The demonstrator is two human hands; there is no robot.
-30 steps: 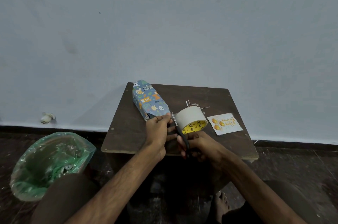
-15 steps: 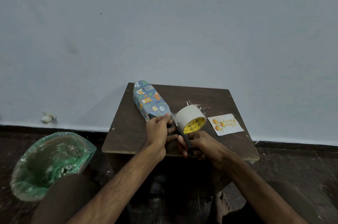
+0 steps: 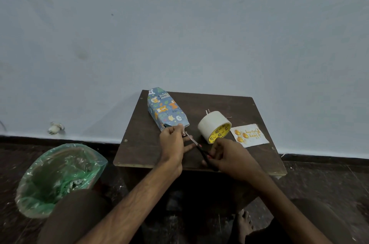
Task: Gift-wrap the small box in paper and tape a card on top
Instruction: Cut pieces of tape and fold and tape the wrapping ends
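Note:
The box (image 3: 165, 110), wrapped in blue animal-print paper, lies at the table's back left. My left hand (image 3: 173, 142) is at its near end, pinching a short whitish tape strip (image 3: 183, 130) between thumb and fingers. My right hand (image 3: 229, 156) grips black-handled scissors (image 3: 196, 145), whose blades point up-left toward the left fingers. The white tape roll (image 3: 214, 126) with a yellow core stands just right of the hands. The card (image 3: 248, 135), white with golden balloons, lies flat at the right edge.
The small dark wooden table (image 3: 229, 102) stands against a pale wall. A bin lined with a green bag (image 3: 60, 174) sits on the floor at the left. Thin paper scraps (image 3: 208, 111) lie behind the roll. My knees and a bare foot are below the table.
The scissors have dropped away from the roll toward my right. The tape strip in my left fingers now looks free of the roll, and a gap has opened between them.

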